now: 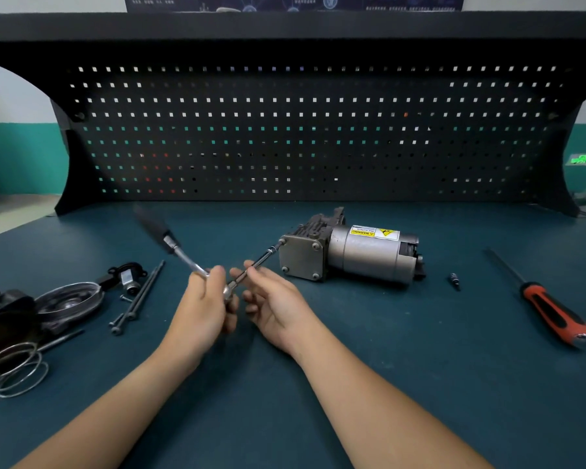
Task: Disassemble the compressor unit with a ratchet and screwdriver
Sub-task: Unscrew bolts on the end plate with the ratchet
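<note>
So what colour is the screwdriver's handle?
The screwdriver has an orange-red handle with black parts. The head view shows it best, on the right of the bench.

There are 2 hands (205, 299) (278, 299), 1 ratchet (183, 257), 1 compressor unit (369, 255), 1 screwdriver (552, 313) and 1 loose bit (454, 280).

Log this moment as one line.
left hand: grips ratchet | right hand: pinches extension | extension: at compressor corner bolt | screwdriver: lying right

Tabletop (420, 350) lies open at six o'clock; parts (68, 302) crowd nine, compressor (352, 255) blocks one, screwdriver (555, 313) at three.
</note>
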Demonstrator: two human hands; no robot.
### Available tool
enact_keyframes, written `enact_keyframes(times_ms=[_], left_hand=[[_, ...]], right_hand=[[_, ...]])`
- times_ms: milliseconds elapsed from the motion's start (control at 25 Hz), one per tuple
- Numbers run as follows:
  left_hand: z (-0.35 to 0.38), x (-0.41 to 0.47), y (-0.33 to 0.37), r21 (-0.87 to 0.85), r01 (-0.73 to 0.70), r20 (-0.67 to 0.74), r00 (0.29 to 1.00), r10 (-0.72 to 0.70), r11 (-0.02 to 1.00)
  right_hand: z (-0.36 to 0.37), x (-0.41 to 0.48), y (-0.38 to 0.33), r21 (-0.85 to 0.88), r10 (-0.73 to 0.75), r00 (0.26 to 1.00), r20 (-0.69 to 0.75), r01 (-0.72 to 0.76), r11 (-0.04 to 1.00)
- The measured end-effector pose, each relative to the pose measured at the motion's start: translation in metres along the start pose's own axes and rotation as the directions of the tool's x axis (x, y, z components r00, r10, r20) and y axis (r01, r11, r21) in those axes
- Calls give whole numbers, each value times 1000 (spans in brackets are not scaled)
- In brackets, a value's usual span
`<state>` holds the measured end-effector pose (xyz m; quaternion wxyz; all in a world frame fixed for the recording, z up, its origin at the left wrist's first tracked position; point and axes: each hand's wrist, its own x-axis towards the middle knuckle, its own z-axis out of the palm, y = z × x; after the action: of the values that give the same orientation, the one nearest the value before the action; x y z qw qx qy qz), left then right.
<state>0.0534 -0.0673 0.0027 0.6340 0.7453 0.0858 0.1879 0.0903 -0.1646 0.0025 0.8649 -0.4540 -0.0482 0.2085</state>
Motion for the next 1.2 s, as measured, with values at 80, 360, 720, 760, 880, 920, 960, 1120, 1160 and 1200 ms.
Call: enact_keyframes(times_ms=[80, 360, 720, 760, 880, 920, 960, 1120, 1160, 1200], left_hand=[[0, 1, 1, -187, 154, 7, 988, -155, 970], [-17, -9, -4, 731, -591, 320, 738, 594, 341], [-8, 2, 10, -266, 200, 82, 979, -185, 943], [-12, 3, 10, -251, 248, 143, 965, -218, 936], [-18, 2, 9, -121, 236, 218, 954, -207, 964], [-19, 0, 9, -121, 212, 197, 963, -186, 970], [-18, -3, 8, -148, 183, 157, 975, -160, 972], [-6, -8, 6, -429, 176, 27, 983, -183, 886], [-5, -8, 5, -435, 170, 16, 983, -181, 884], [-5, -8, 3, -379, 139, 6, 989, -147, 915]], right_hand=[[0, -1, 1, -18, 5, 1000, -4, -6, 1000], [6, 4, 1, -60, -56, 991, -120, 49, 997], [7, -4, 4, -205, -82, 996, -24, 76, 976], [8, -4, 3, -195, -79, 996, -31, 72, 978], [10, -2, 2, -188, -70, 995, -78, 54, 981], [11, -2, 2, -188, -71, 994, -89, 53, 981], [13, -1, 3, -183, -73, 993, -94, 55, 982], [14, 3, 5, -140, -85, 992, -89, 72, 988], [14, 4, 5, -142, -89, 992, -89, 76, 987], [14, 4, 6, -150, -93, 992, -87, 79, 986]])
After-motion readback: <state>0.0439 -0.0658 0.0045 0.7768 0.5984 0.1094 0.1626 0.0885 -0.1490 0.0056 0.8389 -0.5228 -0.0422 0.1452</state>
